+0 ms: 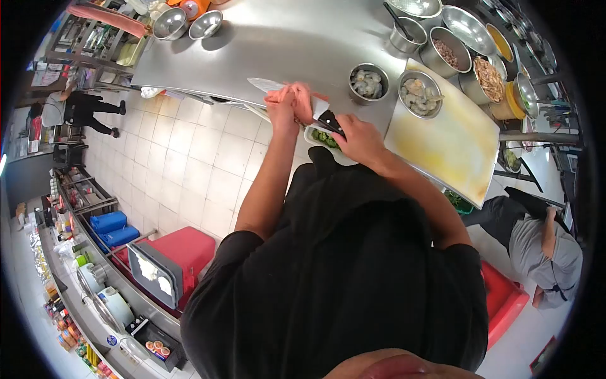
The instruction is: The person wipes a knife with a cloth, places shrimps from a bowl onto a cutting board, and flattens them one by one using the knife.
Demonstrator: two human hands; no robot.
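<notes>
My right hand grips the black handle of a large knife. The blade points left over the edge of the steel counter. My left hand presses an orange cloth around the blade near the handle. Just below the knife, between my hands, a small white tray of chopped greens rests at the counter's edge. My black shirt fills the lower part of the view.
A yellow-stained cutting board lies to the right, with two steel bowls of shrimp and several filled containers behind it. Empty steel bowls stand far left. A person bends at right; another person stands far left. A red bin sits on the tiled floor.
</notes>
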